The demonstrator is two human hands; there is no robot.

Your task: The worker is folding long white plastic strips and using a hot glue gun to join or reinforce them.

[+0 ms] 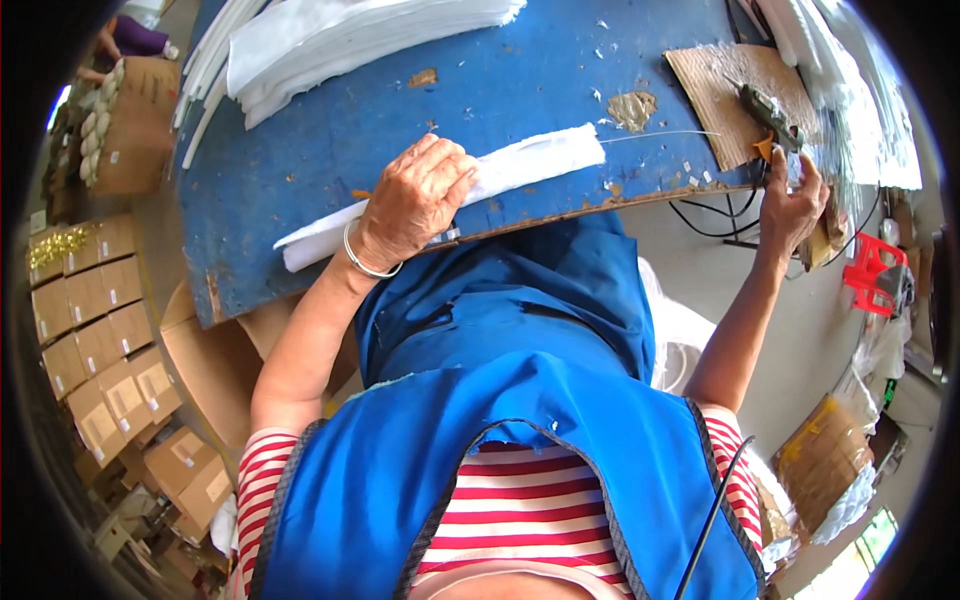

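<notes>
My left hand (415, 200) presses flat on a folded white fabric strip (530, 160) that lies across the near edge of the blue worktable (400, 90). A silver bangle sits on that wrist. My right hand (792, 205) is at the table's right corner, fingers around the handle of a dark glue gun (765, 115) that rests on a piece of brown cardboard (725, 85). A thin glue thread runs from the strip's end toward the gun.
A stack of white fabric sheets (340, 40) lies at the table's far side, more white material (850, 90) at the right. Rows of cardboard boxes (95, 340) stand on the floor at left. A red stool (868, 272) and black cables (715, 215) are at right.
</notes>
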